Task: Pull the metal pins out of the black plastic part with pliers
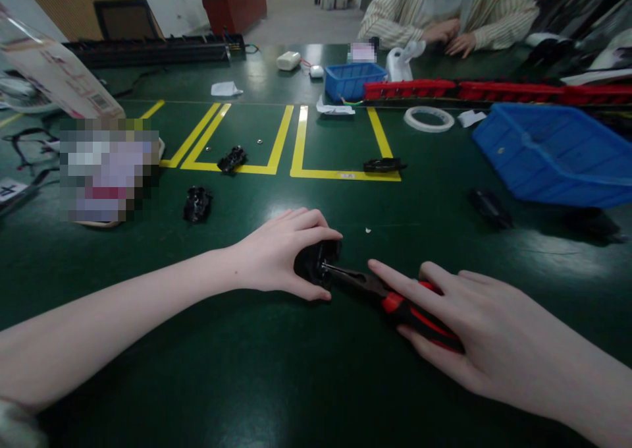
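Between the thumb and fingers of my left hand [281, 253] is a small black plastic part [309, 263], held down at the middle of the table. My right hand [474, 323] grips a pair of needle-nose pliers [419, 316] with red and black handles. The pliers' narrow jaws point left and reach the side of the black part; whether they pinch anything there is too small to tell. My right index finger lies stretched along the pliers. Other black parts, one left of my left hand [197, 204] and one farther back [232, 159], lie on the table.
Yellow tape [284, 138] marks the green table [316, 382]. Blue bins [557, 151], a white tape roll [429, 118], red strips [508, 91] and dark parts [490, 208] lie right and behind. A blurred-out item [111, 178] lies left. A person in a striped shirt [503, 10] sits opposite.
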Demonstrator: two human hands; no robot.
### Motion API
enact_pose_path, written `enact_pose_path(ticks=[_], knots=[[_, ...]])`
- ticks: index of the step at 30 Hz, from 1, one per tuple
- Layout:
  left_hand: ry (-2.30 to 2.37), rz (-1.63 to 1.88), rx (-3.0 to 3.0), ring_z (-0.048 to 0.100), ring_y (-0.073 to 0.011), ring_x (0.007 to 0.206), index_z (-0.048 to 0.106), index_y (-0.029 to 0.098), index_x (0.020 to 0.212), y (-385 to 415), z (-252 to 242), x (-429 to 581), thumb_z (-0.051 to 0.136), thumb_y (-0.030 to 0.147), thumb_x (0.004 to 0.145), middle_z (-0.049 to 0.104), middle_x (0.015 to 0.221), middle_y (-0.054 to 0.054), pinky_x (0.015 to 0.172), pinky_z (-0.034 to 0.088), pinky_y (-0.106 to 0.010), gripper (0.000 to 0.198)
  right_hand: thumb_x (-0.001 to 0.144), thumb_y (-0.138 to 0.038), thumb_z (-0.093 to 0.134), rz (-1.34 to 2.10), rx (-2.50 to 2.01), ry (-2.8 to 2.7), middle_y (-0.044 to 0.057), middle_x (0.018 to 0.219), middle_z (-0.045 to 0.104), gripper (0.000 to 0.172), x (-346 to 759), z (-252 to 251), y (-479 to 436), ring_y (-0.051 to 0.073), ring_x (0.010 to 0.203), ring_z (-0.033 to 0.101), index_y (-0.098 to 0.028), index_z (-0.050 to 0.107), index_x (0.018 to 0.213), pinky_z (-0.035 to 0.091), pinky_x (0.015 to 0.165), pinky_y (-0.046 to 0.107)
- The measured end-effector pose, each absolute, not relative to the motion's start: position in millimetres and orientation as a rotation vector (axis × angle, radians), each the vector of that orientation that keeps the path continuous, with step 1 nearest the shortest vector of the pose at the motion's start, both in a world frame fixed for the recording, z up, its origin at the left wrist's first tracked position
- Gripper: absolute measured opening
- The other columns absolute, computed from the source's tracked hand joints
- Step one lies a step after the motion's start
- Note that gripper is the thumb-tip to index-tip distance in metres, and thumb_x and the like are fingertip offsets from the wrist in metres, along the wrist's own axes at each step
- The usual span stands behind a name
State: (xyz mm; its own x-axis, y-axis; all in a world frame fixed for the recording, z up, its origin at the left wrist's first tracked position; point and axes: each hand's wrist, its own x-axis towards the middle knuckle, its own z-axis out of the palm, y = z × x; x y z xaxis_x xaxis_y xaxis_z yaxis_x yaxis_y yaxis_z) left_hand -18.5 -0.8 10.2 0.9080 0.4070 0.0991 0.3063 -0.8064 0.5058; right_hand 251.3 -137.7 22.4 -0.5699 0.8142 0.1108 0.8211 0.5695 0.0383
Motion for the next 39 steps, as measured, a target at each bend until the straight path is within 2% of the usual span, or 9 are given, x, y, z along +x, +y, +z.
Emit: enact_pose_path(ticks=[11,17,21,29,35,39], knots=[[0.516,0.250,2.565,0.057,-0.0291,0.108,0.055,0.017,0.135,2.3,9.3,-18.0,0.076,0.059,0.076,0.060,0.120,-0.011,0.092,0.046,-0.043,0.076,0.089,-0.031,0.053,-0.071,-1.448,-2.698,0.006,0.081,0.063,0.061,250.0,27.7,-142.0,0.014,0.050,0.056,-0.023,0.047,0.149,0.041,0.044,0.025],[0.491,0.274,2.558,0.058,-0.0294,0.107,0.055,0.013,0.135,4.1,7.2,-19.3,0.077,0.059,0.075,0.060,0.119,-0.012,0.091,0.046,-0.043,0.079,0.093,-0.034,0.050,-0.088,-1.390,-2.698,0.007,0.085,0.063,0.059,254.7,24.1,-136.2,0.014,0.054,0.059,-0.021,0.044,0.151,0.045,0.046,0.025],[0.469,0.255,2.531,0.056,-0.0304,0.114,0.052,0.015,0.138,5.9,6.6,-21.6,0.078,0.057,0.076,0.059,0.124,-0.012,0.096,0.045,-0.044,0.079,0.095,-0.034,0.048,-0.031,-1.373,-2.685,0.008,0.089,0.064,0.058,260.5,24.9,-133.2,0.016,0.059,0.063,-0.019,0.043,0.151,0.051,0.049,0.028],[0.449,0.244,2.502,0.052,-0.0305,0.119,0.050,0.018,0.140,6.9,7.8,-22.8,0.076,0.057,0.079,0.057,0.130,-0.012,0.100,0.041,-0.043,0.078,0.095,-0.037,0.048,0.117,-1.451,-2.618,0.010,0.102,0.065,0.062,267.8,24.6,-134.5,0.021,0.069,0.067,-0.030,0.034,0.155,0.056,0.055,0.035],[0.409,0.196,2.478,0.049,-0.0321,0.126,0.048,0.026,0.144,9.2,10.5,-24.5,0.075,0.054,0.081,0.055,0.139,-0.010,0.104,0.037,-0.044,0.074,0.095,-0.038,0.050,0.110,-1.509,-2.556,0.011,0.113,0.062,0.062,266.9,25.3,-138.2,0.023,0.076,0.067,-0.032,0.035,0.155,0.058,0.061,0.038],[0.408,0.211,2.460,0.049,-0.0325,0.128,0.048,0.027,0.144,9.9,9.6,-24.9,0.075,0.054,0.081,0.054,0.139,-0.010,0.107,0.037,-0.046,0.073,0.093,-0.040,0.051,0.091,-1.514,-2.529,0.012,0.115,0.062,0.063,265.4,21.8,-139.2,0.026,0.078,0.067,-0.033,0.037,0.154,0.058,0.061,0.040]])
